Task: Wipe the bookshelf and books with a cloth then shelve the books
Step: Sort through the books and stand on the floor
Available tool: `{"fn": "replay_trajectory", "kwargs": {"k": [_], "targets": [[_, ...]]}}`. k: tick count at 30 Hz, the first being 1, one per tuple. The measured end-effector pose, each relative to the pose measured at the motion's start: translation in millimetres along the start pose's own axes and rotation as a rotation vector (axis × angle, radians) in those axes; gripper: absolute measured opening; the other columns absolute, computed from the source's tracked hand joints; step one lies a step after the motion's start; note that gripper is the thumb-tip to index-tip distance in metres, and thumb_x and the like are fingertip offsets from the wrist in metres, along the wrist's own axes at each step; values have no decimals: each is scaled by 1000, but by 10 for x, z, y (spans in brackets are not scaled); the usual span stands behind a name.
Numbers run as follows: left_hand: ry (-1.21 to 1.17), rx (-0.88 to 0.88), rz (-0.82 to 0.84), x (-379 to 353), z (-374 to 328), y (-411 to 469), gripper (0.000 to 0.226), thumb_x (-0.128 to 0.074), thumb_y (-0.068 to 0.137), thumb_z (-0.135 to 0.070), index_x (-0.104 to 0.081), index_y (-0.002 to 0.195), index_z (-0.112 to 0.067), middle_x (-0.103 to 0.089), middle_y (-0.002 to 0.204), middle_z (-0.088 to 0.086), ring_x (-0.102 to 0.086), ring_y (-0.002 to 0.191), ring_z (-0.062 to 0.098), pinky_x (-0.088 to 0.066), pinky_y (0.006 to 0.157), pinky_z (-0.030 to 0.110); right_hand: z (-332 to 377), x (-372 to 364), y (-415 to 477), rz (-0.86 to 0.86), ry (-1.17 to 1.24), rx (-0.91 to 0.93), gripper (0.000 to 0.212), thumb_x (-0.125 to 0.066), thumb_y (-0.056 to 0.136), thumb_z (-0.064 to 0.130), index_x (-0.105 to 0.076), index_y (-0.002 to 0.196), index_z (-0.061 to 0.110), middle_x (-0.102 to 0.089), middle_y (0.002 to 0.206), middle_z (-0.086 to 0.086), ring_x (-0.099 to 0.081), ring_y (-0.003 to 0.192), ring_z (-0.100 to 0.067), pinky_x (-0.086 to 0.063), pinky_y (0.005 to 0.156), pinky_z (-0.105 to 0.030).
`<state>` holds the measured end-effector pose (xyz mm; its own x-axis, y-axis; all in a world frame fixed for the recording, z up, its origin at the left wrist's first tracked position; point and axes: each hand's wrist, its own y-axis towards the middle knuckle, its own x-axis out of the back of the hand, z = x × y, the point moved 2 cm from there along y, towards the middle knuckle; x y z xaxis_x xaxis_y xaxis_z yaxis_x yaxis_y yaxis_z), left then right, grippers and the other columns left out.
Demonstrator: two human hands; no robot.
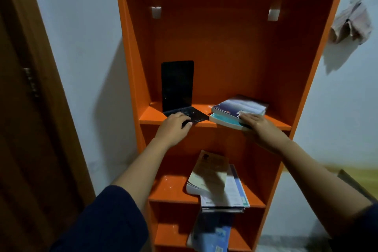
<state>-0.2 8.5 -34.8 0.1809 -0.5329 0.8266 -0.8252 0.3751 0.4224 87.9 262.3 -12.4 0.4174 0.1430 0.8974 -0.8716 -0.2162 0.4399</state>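
Observation:
An orange bookshelf (223, 47) stands against a pale wall. On its upper shelf a black L-shaped bookend (177, 86) stands at the left. My left hand (173, 129) grips the front of the bookend's base plate. Two books (235, 112) lie stacked flat on the right of that shelf. My right hand (259, 129) lies flat on top of the stack with straight fingers. One shelf lower, a beige book lies on a white-and-blue book (214, 182), both jutting over the edge. A blue book (212, 237) sits lower still. A cloth (350, 24) hangs on the wall at the right.
A dark wooden door (30, 108) with a hinge fills the left edge. Two white brackets (156, 12) are fixed on the shelf's back panel. A yellowish surface (364, 176) shows at the lower right beside the shelf.

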Motion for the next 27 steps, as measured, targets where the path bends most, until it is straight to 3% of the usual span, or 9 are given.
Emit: {"fn": "replay_trajectory", "kwargs": {"k": [4, 8, 12, 15, 17, 21, 24, 27], "targets": [[13, -54, -17, -8, -65, -33, 39, -43, 97, -38, -55, 127, -17, -52, 128, 1, -42, 124, 18, -37, 98, 34, -87, -20, -224, -19, 75, 2, 54, -59, 90, 14, -40, 140, 6, -41, 146, -15, -39, 135, -28, -29, 110, -32], [-123, -79, -77, 25, -72, -12, 35, -44, 98, -36, -60, 120, -15, -50, 118, 1, -45, 117, 18, -38, 94, 32, -99, 24, -333, -29, 322, -82, 55, -59, 91, 25, -39, 142, 18, -44, 142, -1, -42, 129, -13, -41, 105, -31], [-173, 12, -417, 196, 8, 105, 33, -49, 96, -29, -57, 123, -12, -40, 131, 9, -39, 123, 24, -35, 94, 29, -164, 0, -369, -226, 363, -306, 46, -46, 95, 38, -42, 139, 21, -42, 118, 6, -43, 112, -10, -42, 86, -22], [-196, 148, -605, 352, 122, 225, 35, -52, 93, -29, -53, 124, -14, -33, 134, 13, -40, 119, 29, -38, 93, 33, -287, -76, -358, -229, 395, -485, 50, -38, 93, 54, -41, 137, 30, -50, 114, -9, -51, 107, -24, -50, 87, -38], [-250, 198, -612, 391, 191, 297, 39, -53, 93, -29, -47, 129, -14, -29, 135, 15, -39, 121, 29, -40, 94, 34, -314, -134, -319, -133, 536, -520, 52, -35, 93, 56, -35, 140, 34, -57, 124, -14, -58, 106, -27, -52, 87, -46], [-361, 250, -490, 285, 251, 375, 47, -50, 96, -27, -35, 140, -20, -26, 142, 13, -36, 128, 27, -32, 93, 26, -277, -137, -238, -47, 834, -553, 50, -38, 95, 49, -28, 143, 36, -51, 132, -8, -62, 101, -30, -58, 80, -44], [-467, 249, -461, 204, 297, 426, 46, -48, 96, -28, -30, 139, -29, -31, 143, 10, -42, 124, 30, -41, 98, 38, -288, -137, -182, 25, 1056, -588, 60, -48, 91, 48, -25, 145, 37, -39, 141, -6, -58, 106, -23, -60, 71, -36], [-510, 239, -494, 190, 278, 451, 45, -48, 96, -25, -27, 133, -39, -40, 137, 10, -55, 110, 32, -52, 87, 51, -296, -165, -119, 53, 1281, -630, 69, -61, 85, 42, -28, 145, 37, -35, 143, -8, -59, 102, -21, -59, 68, -32]]}}
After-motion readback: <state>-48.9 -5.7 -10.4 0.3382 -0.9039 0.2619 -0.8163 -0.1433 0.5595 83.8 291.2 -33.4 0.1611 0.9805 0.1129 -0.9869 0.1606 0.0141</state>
